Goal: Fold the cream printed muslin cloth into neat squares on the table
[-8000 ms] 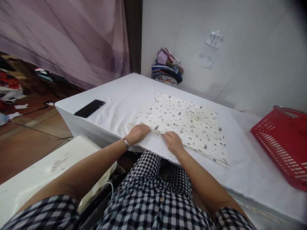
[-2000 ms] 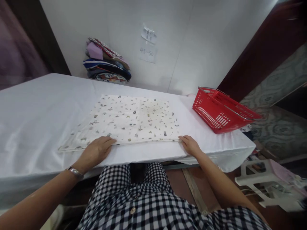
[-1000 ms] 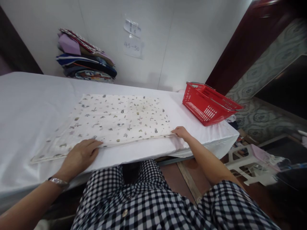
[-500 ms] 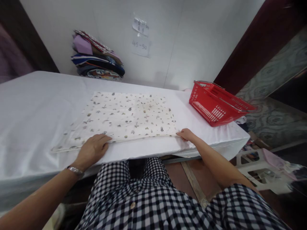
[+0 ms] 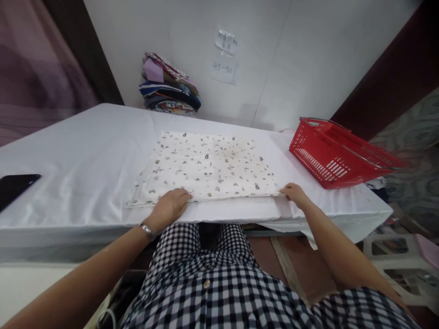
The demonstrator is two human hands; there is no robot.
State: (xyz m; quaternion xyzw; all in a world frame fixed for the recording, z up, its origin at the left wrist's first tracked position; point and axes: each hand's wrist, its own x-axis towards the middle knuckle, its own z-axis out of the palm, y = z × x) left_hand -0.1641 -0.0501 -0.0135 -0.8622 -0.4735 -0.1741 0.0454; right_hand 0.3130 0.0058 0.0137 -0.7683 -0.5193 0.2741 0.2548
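A folded white cloth (image 5: 212, 167) with small grey, green and brown printed motifs lies flat on the table. At its near edge, left of the middle, is my left hand (image 5: 170, 206). The fingers rest on top and the thumb sits at the near side, with the cloth's edge between them. My right hand (image 5: 294, 193) pinches the near right corner between thumb and fingers. Faint brownish marks show on the cloth's upper right part.
The table (image 5: 96, 151) has a white satiny cover. To the right stands a red plastic basket (image 5: 338, 157). A stack of folded fabrics (image 5: 169, 87) is against the wall. A dark flat object (image 5: 17, 185), like a phone, lies at the left edge. Right and below is a white plastic stool (image 5: 394, 256).
The view has swung left, so things appear further right and the dark flat object has come into sight. Both hands stay at the cloth's near edge. The cloth's near left part looks straighter.
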